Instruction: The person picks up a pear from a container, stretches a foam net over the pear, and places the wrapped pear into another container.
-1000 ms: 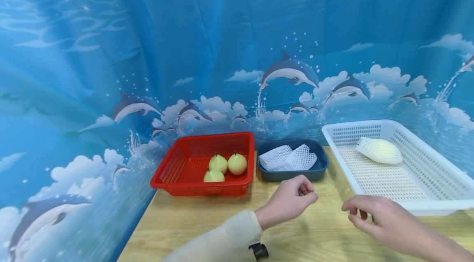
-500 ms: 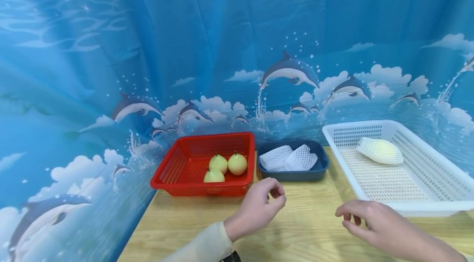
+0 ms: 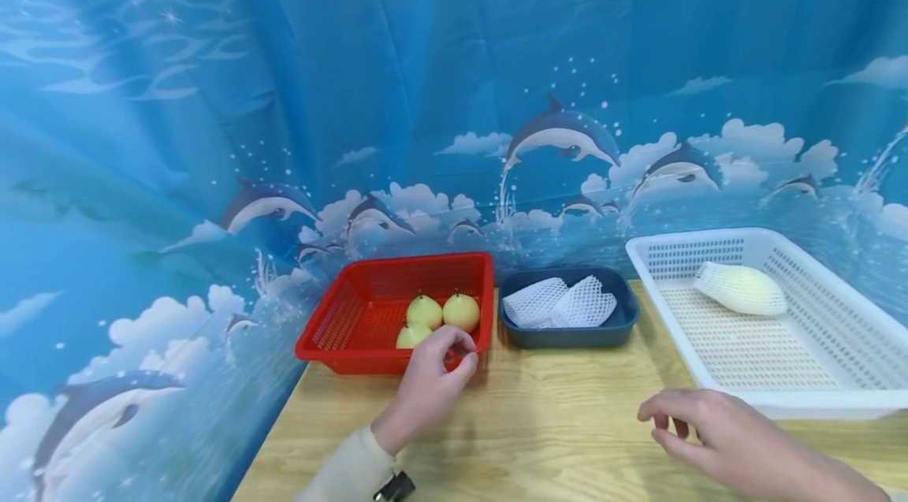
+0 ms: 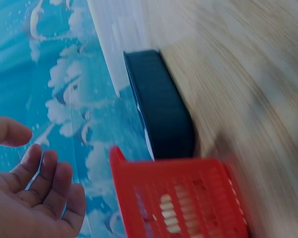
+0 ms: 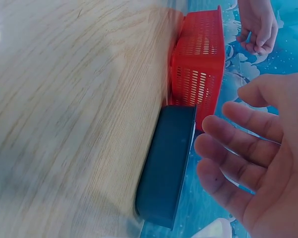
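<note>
In the head view, the left hand [image 3: 429, 380] hovers at the near right corner of the red basket [image 3: 351, 364], covering part of its front rim; the fingers curve loosely toward the thumb, a gap is left between them, and the hand is bare. Its pale sleeve [image 3: 351, 470] ends at the wrist, beside a black strap [image 3: 395, 486]. Three yellow-green pears [image 3: 461, 314] sit grouped in the right part of that basket, the nearest partly hidden by the hand. Just right of it stands the dark blue tray [image 3: 567, 337], with white foam nets [image 3: 583, 303] lying in it. Farther right, the white basket [image 3: 816, 404] contains a netted pear [image 3: 745, 289] lying on its side. The right hand [image 3: 716, 435] is held in front of this basket's near left corner, relaxed, fingers slightly bent and likewise bare. All three containers stand on the wooden table [image 3: 553, 427] before a blue dolphin curtain [image 3: 426, 53]. In the left wrist view, the left hand's thumb stands apart from four softly bent fingers; pale yellow shows through the red basket's slots. In the right wrist view, the right hand's fingers are spread and gently curved, with the left hand apart from the red basket's wall, beyond the tray.
</note>
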A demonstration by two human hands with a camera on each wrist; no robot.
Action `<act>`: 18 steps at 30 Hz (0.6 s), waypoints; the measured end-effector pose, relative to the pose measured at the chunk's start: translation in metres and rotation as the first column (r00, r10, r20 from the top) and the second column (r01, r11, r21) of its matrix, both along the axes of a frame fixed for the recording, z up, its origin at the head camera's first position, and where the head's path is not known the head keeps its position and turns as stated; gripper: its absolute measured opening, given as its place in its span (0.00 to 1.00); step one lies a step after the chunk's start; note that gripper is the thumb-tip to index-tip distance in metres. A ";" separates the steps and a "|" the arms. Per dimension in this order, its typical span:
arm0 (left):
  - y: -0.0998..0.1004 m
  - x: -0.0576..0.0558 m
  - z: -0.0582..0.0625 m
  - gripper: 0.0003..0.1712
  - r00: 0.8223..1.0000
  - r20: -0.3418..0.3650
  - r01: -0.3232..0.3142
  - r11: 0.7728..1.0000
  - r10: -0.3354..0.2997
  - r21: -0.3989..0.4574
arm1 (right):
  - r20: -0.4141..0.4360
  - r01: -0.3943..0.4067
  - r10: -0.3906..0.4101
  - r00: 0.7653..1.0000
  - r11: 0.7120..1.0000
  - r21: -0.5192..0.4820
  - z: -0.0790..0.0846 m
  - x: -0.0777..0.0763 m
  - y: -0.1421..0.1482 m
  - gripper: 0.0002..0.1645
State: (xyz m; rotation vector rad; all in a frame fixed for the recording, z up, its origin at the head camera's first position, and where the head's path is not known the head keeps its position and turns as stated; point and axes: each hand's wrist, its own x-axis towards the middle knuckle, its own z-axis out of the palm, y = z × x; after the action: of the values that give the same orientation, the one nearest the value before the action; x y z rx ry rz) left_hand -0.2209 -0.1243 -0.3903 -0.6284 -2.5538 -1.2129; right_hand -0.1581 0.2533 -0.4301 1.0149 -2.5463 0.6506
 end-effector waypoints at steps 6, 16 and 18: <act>-0.027 -0.004 -0.005 0.05 0.995 -0.027 -0.094 0.995 0.095 0.037 | -0.011 -0.028 0.028 1.000 1.000 -0.004 -0.002 -0.003 -0.001 0.15; -0.081 -0.023 -0.003 0.04 0.957 -0.052 -0.281 0.956 0.286 0.083 | 0.177 -0.063 0.061 0.982 0.998 0.007 0.000 -0.008 -0.002 0.12; -0.091 -0.027 -0.004 0.03 0.943 -0.061 -0.323 0.944 0.327 0.074 | 0.171 -0.066 0.063 0.983 0.998 0.014 -0.001 -0.009 -0.003 0.11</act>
State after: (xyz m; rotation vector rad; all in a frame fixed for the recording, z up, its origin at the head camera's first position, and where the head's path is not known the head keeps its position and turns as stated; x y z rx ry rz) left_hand -0.2481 -0.2156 -0.3948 -0.2180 -2.4241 -1.1267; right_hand -0.1669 0.2507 -0.4312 1.0953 -2.6804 0.7625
